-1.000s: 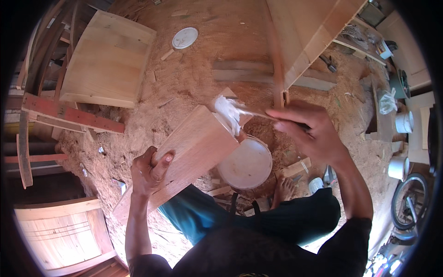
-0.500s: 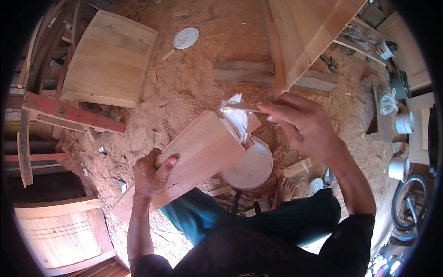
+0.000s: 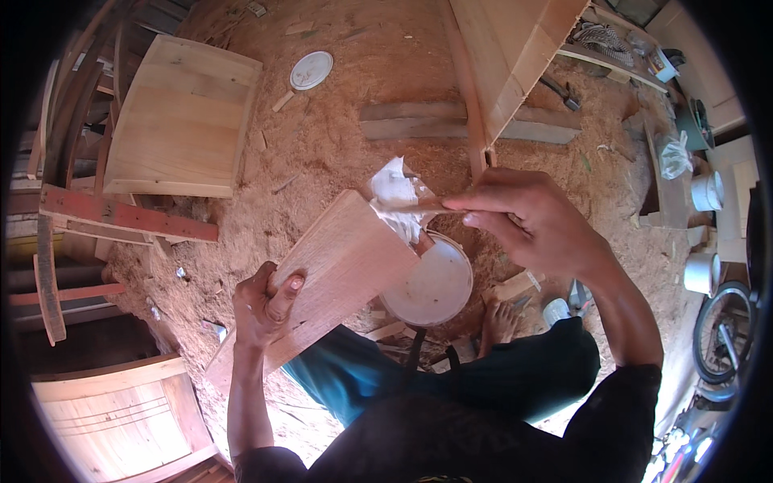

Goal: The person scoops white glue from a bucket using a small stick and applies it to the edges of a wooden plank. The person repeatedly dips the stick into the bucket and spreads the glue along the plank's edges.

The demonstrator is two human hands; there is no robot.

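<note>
head view: the right hand [image 3: 535, 217] pinches a thin stick [image 3: 436, 208], now lower across the white paste [image 3: 393, 185] than half a second ago. the left hand [image 3: 264, 306] grips the wooden board [image 3: 346, 262], thumb on top, paste at its far end! the board partly blocks a round pale lid [image 3: 431, 290]; beyond, a white disc [image 3: 312, 71] and wooden panel [image 3: 181, 121].

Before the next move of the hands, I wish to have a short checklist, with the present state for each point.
1. Left hand gripping the wooden board: ok.
2. Right hand pinching the thin stick: ok.
3. Thin stick at the white paste, by the board's far end: ok.
4. White paste lying smooth: not ok, it looks uneven and heaped.
5. Bare foot apart from the wooden board: ok.
6. Wooden board supported underneath: cannot tell.
</note>
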